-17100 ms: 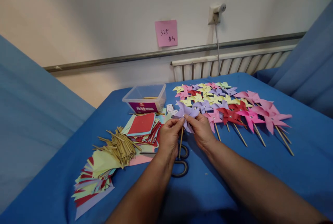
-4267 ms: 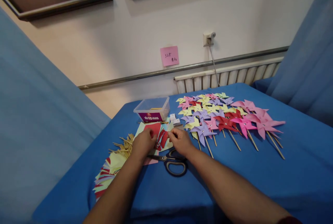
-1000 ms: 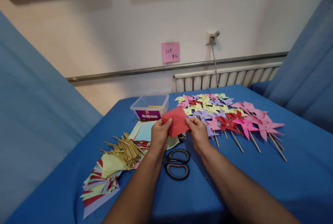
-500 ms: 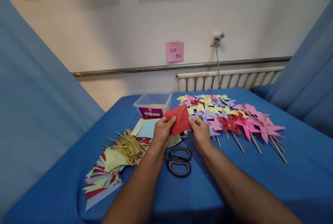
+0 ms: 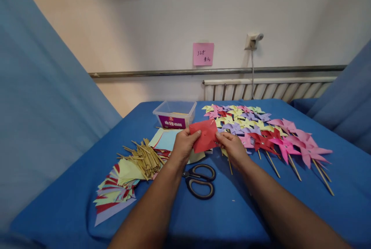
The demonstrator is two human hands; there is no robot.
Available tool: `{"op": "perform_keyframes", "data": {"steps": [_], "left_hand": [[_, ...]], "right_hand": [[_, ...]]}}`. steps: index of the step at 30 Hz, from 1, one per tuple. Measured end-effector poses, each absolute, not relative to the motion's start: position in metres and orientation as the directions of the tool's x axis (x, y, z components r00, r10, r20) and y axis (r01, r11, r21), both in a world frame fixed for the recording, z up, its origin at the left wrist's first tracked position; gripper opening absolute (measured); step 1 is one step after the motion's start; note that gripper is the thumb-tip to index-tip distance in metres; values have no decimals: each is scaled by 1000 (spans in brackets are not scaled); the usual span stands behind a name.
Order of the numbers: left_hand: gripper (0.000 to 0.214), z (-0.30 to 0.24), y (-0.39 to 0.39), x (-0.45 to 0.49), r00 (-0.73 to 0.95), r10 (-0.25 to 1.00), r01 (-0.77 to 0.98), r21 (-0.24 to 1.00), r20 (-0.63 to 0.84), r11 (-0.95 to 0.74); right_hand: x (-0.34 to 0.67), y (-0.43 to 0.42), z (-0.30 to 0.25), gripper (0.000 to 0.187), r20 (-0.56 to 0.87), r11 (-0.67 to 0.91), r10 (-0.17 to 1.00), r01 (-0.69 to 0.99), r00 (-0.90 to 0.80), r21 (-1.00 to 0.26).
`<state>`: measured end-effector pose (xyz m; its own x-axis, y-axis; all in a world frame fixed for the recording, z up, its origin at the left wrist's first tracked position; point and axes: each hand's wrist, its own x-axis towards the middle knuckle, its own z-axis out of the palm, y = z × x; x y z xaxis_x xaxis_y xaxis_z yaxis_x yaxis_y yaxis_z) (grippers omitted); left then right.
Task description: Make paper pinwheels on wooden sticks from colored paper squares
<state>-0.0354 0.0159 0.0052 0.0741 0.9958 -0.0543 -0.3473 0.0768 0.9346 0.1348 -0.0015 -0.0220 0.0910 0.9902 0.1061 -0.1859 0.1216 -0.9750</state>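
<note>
A red square of paper (image 5: 204,136) with a tiny dark mark at its middle is held up over the table. My left hand (image 5: 185,144) pinches its left side, thumb on top. At its right edge my right hand (image 5: 233,146) is closed, thumb and fingers pressed on the paper. Below the paper lie black-handled scissors (image 5: 201,181), their blades hidden by my left forearm. Pale sheets of coloured paper (image 5: 166,140) lie partly behind my left hand. Below my right hand a thin stick (image 5: 230,165) shows; its upper end is hidden.
Many finished pinwheels (image 5: 262,141) on sticks cover the table's right side. Left are a heap of thin wooden sticks (image 5: 146,160) and a fanned stack of cut paper (image 5: 114,195). Behind stands a clear plastic box (image 5: 174,121). A blue cloth (image 5: 226,210) covers the table.
The red paper has turned from a slanted, diamond-like pose to nearly level edges, still between both hands. The whole view has shifted slightly.
</note>
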Motion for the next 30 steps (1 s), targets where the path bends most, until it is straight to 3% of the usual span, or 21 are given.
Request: {"op": "perform_keyframes", "data": {"steps": [5,11,16,20,24,27,30], "left_hand": [[37,13,12,-34,107,991,-408,905,-83,120],[29,24,3,-30,217,976,-629,763,-15,151],[33,17,-6,-15,271,957,-540,840,106,60],[30,10,-6,-7,92,993,-480,877,77,-24],[35,12,-2,-10,-15,999,-530,847,29,-32],[34,16,1,-15,-76,997,-566,824,-12,-33],[32,17,2,-18,-88,995,-574,819,-47,-13]], "right_hand": [[133,-8,-22,39,6,2,1000,-307,-13,-952],[118,-12,-21,32,-177,-112,984,-692,23,-713],[112,-16,-21,33,-194,-91,979,-731,57,-676],[106,-23,-22,35,-95,-52,995,-633,34,-772],[104,-23,-26,38,16,26,1000,-464,24,-885],[107,-20,-30,30,164,201,975,-277,153,-940],[111,-19,-32,31,418,429,857,33,301,-903]]}}
